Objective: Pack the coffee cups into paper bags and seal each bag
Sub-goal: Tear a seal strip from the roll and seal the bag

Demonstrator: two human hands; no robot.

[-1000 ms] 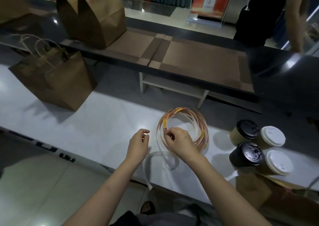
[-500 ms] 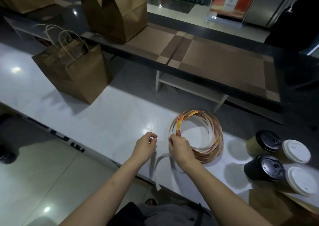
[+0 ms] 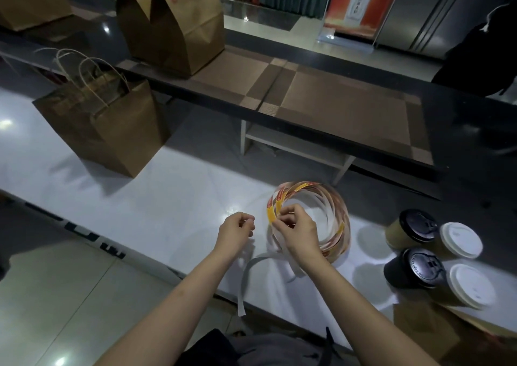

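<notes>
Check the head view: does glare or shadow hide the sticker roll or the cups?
Head view: dim; the glare spot on the glossy white counter sits left of the coiled roll of red-and-yellow seal stickers, not on it; the four lidded paper coffee cups are shadowed but distinct.

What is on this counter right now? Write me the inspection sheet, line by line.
Surface: glossy white counter.
Job's things: four lidded paper coffee cups clustered at right, two black lids, two white; open brown paper bag with twine handles standing at left; coil of red-and-yellow sticker strip; white backing strip trailing off the near edge.
Clutter: flat brown paper beside the cups, kind unclear.
Hands: right hand pinches the coil's yellow end; left hand curled beside it, contents too small to tell.
Cables: nothing seen.
Surroundings: dark raised shelf with woven mats, holding a closed brown paper bag; person in black far right.
</notes>
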